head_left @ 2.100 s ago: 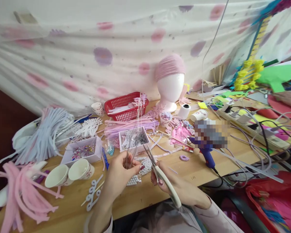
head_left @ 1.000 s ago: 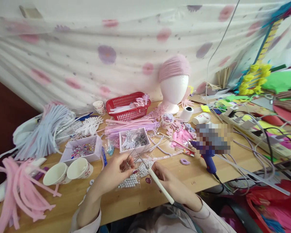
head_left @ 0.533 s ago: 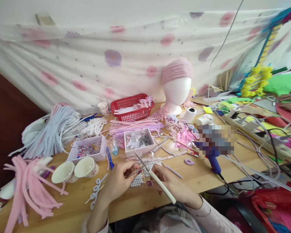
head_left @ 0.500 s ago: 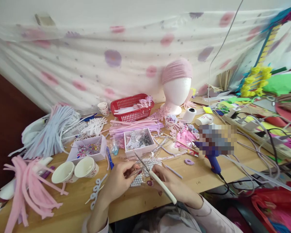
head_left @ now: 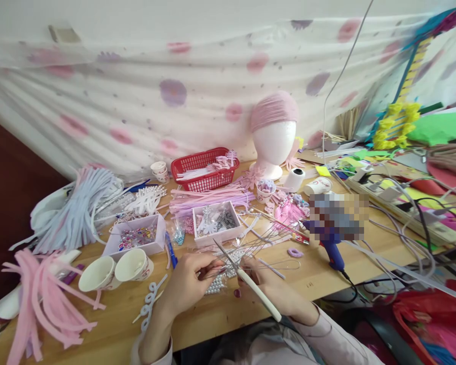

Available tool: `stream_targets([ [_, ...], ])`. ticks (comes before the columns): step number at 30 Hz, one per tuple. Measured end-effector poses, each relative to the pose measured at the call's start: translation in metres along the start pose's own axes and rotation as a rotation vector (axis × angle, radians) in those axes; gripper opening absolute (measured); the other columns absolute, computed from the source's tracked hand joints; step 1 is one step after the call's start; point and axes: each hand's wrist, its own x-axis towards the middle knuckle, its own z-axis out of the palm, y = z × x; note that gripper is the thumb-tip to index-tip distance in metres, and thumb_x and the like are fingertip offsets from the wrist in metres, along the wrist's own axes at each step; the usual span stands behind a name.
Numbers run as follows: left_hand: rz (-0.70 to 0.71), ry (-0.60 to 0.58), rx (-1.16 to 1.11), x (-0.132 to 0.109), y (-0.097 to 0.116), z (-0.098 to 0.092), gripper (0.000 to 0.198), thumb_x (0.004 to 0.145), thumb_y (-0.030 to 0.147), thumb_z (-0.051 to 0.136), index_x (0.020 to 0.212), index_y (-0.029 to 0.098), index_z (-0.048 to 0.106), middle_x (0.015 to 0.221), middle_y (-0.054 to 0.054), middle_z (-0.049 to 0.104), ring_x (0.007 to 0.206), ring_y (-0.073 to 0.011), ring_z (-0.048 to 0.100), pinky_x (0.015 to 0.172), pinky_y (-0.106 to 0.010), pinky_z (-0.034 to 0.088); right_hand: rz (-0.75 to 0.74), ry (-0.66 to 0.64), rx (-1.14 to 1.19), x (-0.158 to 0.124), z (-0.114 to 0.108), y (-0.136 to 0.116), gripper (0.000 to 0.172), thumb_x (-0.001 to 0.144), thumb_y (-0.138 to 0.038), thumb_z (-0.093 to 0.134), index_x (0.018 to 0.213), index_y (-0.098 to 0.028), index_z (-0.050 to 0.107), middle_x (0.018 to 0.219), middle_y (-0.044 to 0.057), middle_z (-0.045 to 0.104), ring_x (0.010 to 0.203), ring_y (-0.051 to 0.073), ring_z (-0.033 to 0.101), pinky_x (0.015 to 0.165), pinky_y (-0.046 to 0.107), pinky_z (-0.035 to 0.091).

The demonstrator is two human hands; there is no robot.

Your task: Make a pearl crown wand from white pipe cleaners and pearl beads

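Observation:
My left hand (head_left: 186, 281) is closed in a pinch on a bundle of thin wires (head_left: 251, 243), whose loose ends fan out to the right. My right hand (head_left: 264, 284) is closed round a tool with a long white handle (head_left: 260, 295) and a slim, pointed metal end (head_left: 227, 255). That point slants up and left, close to the left fingertips; whether it touches the wires I cannot tell. Beneath both hands lies a clear bag of silvery pearl beads (head_left: 215, 285). A lilac pipe-cleaner ring (head_left: 295, 252) rests to the right.
Two paper cups (head_left: 135, 264) and pink pipe cleaners (head_left: 49, 304) lie left. White boxes (head_left: 216, 238) of trinkets and a red basket (head_left: 205, 185) stand behind, before a foam head (head_left: 273, 137). At right are a blue glue gun (head_left: 332, 251), a power strip (head_left: 395, 208) and cables.
The wires now spread wider, with a loop reaching out right past my right hand. Both hands stay close together, and the white-handled tool has shifted slightly. The view has moved a little.

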Motion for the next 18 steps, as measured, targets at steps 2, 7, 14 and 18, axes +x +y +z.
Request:
stream_targets([
  [2, -0.001, 0.004, 0.01, 0.0, 0.0, 0.0, 0.022, 0.082, 0.024, 0.062, 0.063, 0.018, 0.07, 0.053, 0.0, 0.055, 0.05, -0.0135, 0.044, 0.05, -0.023, 0.033, -0.02, 0.002, 0.011, 0.002, 0.0, 0.002, 0.022, 0.071, -0.025, 0.068, 0.083, -0.021, 0.049, 0.071, -0.005, 0.051, 0.067, 0.014, 0.047, 0.064, 0.025, 0.04],
  [7, 0.01, 0.016, 0.136, -0.002, -0.001, 0.001, 0.026, 0.084, 0.019, 0.056, 0.06, 0.018, 0.064, 0.055, 0.0, 0.057, 0.054, -0.013, 0.048, 0.054, -0.022, 0.037, -0.001, -0.03, 0.06, 0.007, 0.002, -0.005, 0.02, 0.068, -0.022, 0.065, 0.08, -0.02, 0.049, 0.072, -0.004, 0.053, 0.066, 0.012, 0.049, 0.063, 0.023, 0.041],
  [14, -0.04, 0.003, 0.255, -0.006, 0.0, -0.006, 0.025, 0.088, 0.021, 0.05, 0.071, 0.018, 0.068, 0.065, -0.002, 0.065, 0.059, -0.0142, 0.056, 0.057, -0.022, 0.042, 0.176, -0.052, 0.17, 0.018, 0.009, -0.003, 0.023, 0.072, -0.031, 0.065, 0.083, -0.022, 0.047, 0.052, -0.009, 0.05, 0.041, 0.009, 0.047, 0.038, 0.019, 0.038],
  [18, -0.159, 0.09, 0.185, -0.013, -0.004, -0.019, 0.015, 0.084, 0.025, 0.054, 0.083, 0.019, 0.068, 0.068, -0.001, 0.066, 0.06, -0.015, 0.057, 0.058, -0.023, 0.044, 0.11, -0.087, 0.122, 0.021, 0.004, 0.002, 0.028, 0.074, -0.035, 0.068, 0.077, -0.022, 0.044, 0.053, -0.008, 0.052, 0.041, 0.009, 0.049, 0.039, 0.018, 0.039],
])
